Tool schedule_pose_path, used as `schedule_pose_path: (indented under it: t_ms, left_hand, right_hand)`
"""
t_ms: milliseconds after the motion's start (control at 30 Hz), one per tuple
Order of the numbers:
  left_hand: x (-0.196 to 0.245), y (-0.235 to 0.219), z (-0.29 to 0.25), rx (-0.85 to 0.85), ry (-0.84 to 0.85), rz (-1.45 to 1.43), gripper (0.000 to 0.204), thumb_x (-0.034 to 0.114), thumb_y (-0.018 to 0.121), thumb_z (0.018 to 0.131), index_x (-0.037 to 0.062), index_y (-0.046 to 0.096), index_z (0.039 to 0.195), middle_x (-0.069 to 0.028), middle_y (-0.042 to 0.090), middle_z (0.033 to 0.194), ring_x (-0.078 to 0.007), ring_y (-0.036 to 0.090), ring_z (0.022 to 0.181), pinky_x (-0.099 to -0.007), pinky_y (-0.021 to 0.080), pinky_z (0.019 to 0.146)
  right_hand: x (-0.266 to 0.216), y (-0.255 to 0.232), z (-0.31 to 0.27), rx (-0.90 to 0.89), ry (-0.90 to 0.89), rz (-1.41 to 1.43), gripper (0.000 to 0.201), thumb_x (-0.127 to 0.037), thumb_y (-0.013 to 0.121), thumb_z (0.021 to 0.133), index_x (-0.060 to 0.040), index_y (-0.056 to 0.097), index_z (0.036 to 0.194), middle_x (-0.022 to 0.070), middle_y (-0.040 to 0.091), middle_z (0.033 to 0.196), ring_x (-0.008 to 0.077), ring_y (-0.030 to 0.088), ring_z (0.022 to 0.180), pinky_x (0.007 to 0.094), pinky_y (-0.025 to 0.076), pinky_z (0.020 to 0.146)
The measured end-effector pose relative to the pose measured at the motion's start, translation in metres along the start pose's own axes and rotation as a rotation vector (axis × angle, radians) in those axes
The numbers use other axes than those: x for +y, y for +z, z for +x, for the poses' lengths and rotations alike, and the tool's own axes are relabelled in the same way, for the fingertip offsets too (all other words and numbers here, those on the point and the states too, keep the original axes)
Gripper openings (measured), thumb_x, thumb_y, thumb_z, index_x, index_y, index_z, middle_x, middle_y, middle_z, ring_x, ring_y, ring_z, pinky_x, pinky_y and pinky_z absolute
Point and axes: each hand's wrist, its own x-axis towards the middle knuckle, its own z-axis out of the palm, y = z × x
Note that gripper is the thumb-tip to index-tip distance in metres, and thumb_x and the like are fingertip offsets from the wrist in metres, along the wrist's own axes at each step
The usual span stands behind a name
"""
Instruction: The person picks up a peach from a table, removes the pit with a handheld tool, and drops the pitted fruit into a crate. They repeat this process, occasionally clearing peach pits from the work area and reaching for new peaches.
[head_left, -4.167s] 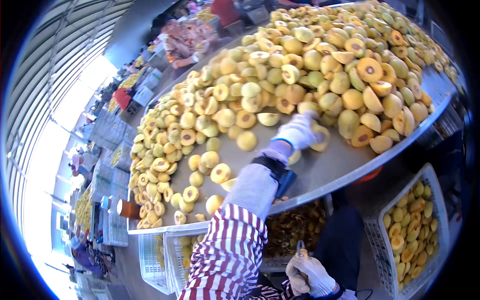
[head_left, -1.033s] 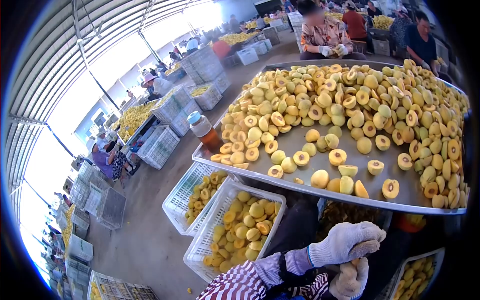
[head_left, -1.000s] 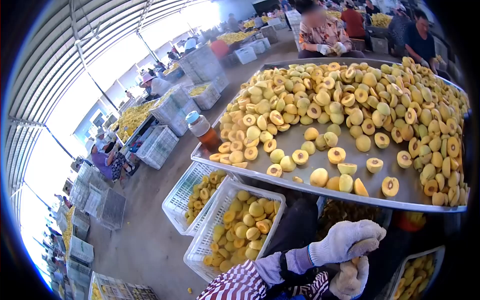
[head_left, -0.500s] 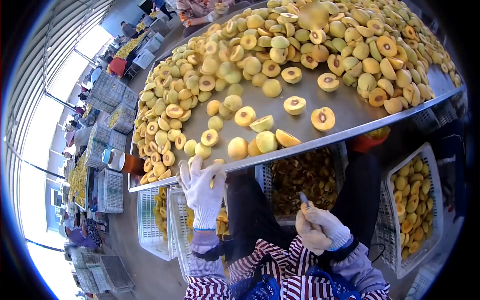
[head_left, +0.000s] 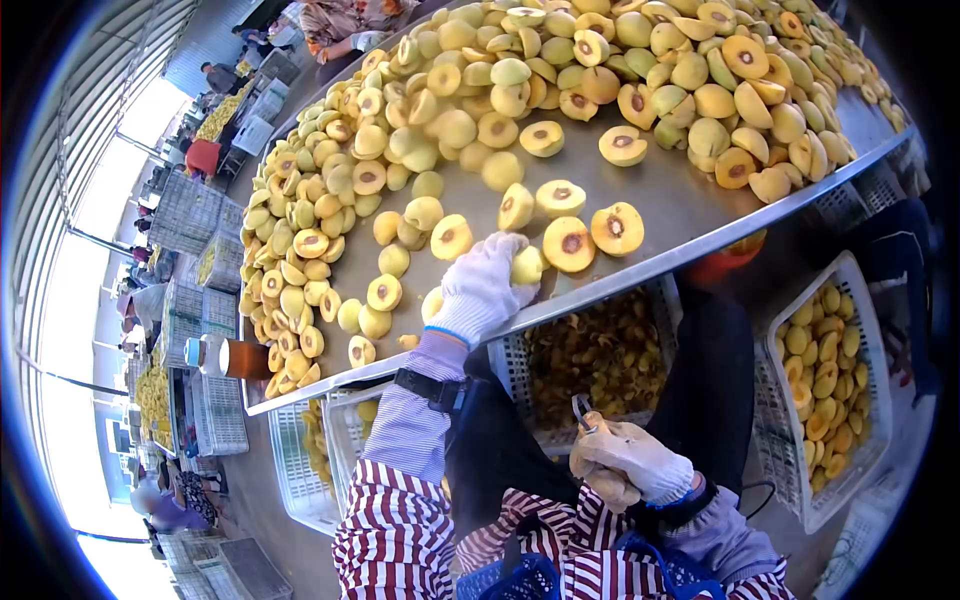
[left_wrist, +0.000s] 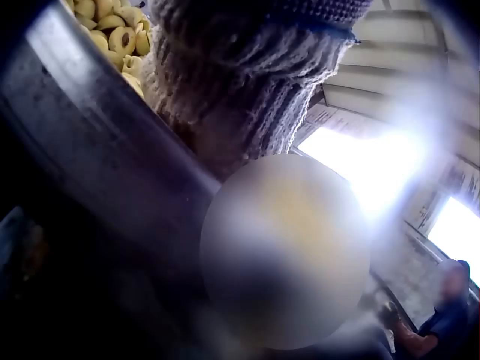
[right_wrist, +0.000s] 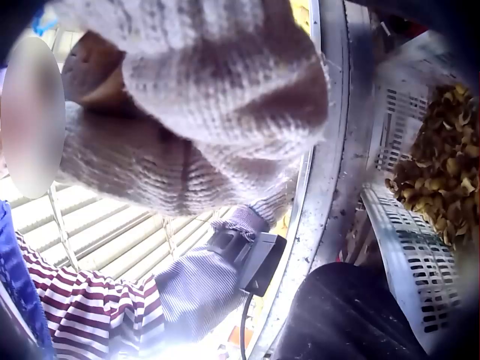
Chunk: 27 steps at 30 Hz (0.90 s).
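My gloved left hand (head_left: pixel 480 285) is on the metal tray (head_left: pixel 680 235) near its front edge, fingers curled round a pale yellow fruit half (head_left: pixel 527 265). Two cut halves with brown centres (head_left: pixel 569 245) lie just right of it. Lower down, my gloved right hand (head_left: pixel 635 462) grips a small tool with a curved metal tip (head_left: pixel 581 408). Knitted glove (left_wrist: pixel 232 82) fills the top of the left wrist view, its fingertips hidden. In the right wrist view the right glove (right_wrist: pixel 217 97) is curled round a brown handle (right_wrist: pixel 91 69).
A large heap of fruit halves (head_left: pixel 600 60) covers the tray's far side. Below the tray stands a crate of brown scraps (head_left: pixel 600 360); a fruit crate (head_left: pixel 825 400) is at right. A jar of amber liquid (head_left: pixel 240 359) stands at the tray's left corner. People sit beyond.
My left hand has moved right from the tray's front edge onto the tray and taken hold of a fruit half. Nearby halves have shifted. The right hand keeps the tool, its tip turned differently.
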Motion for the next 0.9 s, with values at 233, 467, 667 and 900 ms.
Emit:
schedule_pose_path:
  t_ms: [233,467,667,900]
  left_hand:
    - [0.043,-0.016,-0.041,-0.023,-0.309,-1.404,0.063,0.045,0.07,0.087,0.0064,0.05,0.132,-0.0133,0.061,0.123,-0.0221,0.066,0.101,-0.0346,0.061,0.075]
    - [0.072,-0.005,-0.099,-0.09,-0.364,-1.756,0.067,0.047,0.072,0.083,0.0082,0.048,0.132,-0.0232,0.057,0.128,-0.0362,0.066,0.104,-0.0356,0.06,0.06]
    - [0.093,-0.004,-0.123,-0.114,-0.246,-1.517,0.079,0.067,0.05,0.091,-0.0005,0.046,0.133,-0.0162,0.062,0.124,-0.0202,0.06,0.11,-0.0329,0.048,0.097]
    - [0.111,0.004,-0.132,0.038,-0.217,-1.42,0.077,0.067,0.046,0.094,-0.0017,0.051,0.129,-0.0153,0.063,0.12,-0.02,0.062,0.106,-0.033,0.048,0.095]
  right_hand:
    - [-0.006,-0.001,-0.008,0.113,-0.134,-0.113,0.026,-0.028,0.058,0.094,-0.0035,0.059,0.086,0.0025,0.055,0.058,0.0089,0.046,0.042,0.023,0.033,0.037]
    - [-0.002,0.01,-0.006,0.165,-0.184,-0.155,0.028,-0.029,0.063,0.094,-0.0042,0.057,0.106,0.0007,0.056,0.06,0.0058,0.048,0.043,0.0198,0.035,0.039]
    - [-0.002,0.014,-0.004,0.233,-0.214,-0.29,0.037,-0.035,0.067,0.092,-0.0035,0.059,0.109,0.0009,0.059,0.062,0.0064,0.055,0.049,0.0226,0.042,0.048]
    - [0.016,0.003,0.005,0.369,-0.36,-0.668,0.041,-0.04,0.062,0.093,-0.0018,0.06,0.107,0.0151,0.067,0.085,0.0305,0.067,0.076,0.0391,0.051,0.068]
